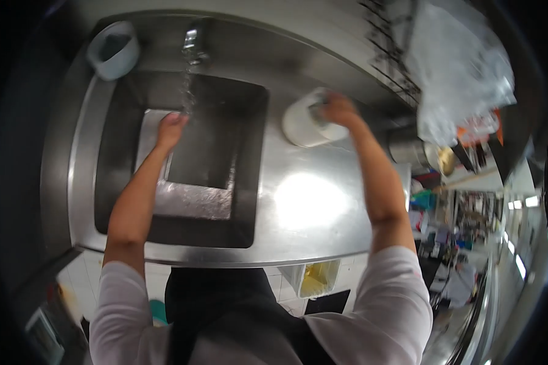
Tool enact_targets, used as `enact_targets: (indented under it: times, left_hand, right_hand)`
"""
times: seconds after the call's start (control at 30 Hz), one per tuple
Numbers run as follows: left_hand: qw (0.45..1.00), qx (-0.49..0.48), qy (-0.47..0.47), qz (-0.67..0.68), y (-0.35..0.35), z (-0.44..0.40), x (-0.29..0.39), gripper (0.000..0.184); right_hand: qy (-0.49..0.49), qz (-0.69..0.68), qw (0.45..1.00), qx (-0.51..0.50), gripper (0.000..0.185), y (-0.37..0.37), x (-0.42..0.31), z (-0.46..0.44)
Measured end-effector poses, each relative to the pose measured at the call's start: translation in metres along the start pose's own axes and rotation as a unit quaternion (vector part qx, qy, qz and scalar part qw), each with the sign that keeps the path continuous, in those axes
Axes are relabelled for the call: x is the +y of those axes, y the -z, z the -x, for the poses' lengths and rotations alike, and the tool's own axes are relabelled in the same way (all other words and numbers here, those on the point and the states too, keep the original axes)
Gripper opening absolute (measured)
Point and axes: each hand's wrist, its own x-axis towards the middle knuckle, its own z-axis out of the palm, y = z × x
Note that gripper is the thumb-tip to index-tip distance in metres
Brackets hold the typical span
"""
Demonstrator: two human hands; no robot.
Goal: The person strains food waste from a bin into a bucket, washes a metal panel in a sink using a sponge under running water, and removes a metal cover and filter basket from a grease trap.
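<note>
Water runs from the faucet [192,45] into the metal sink [259,164]. My left hand [173,126] is beside the stream over the basin, its fingers curled; whether it holds anything is too small to tell. A flat, pale, wet rectangular piece [192,199] lies in the basin below it. My right hand [339,110] is at the opening of a white tub [301,125] on the steel counter, to the right of the sink. It is blurred, with its fingertips partly hidden at a greyish thing inside the tub.
Another white container [114,52] stands at the sink's back left corner. A clear plastic bag [460,67] hangs at the upper right near a wire rack [396,52]. Metal pots [408,150] stand at the counter's right end. A lined bin [313,278] is below the front edge.
</note>
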Motion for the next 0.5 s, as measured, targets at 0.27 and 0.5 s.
enact_targets:
  times: [0.27, 0.5]
  left_hand:
    - [0.996, 0.023, 0.064, 0.054, 0.0, -0.022, -0.024, 0.045]
    - [0.997, 0.028, 0.013, 0.071, 0.016, 0.025, -0.05, 0.043]
  right_hand:
    - [-0.001, -0.459, 0.887, 0.052, 0.031, 0.035, -0.135, 0.066]
    - [0.132, -0.523, 0.821, 0.185, 0.044, -0.196, -0.341, 0.04]
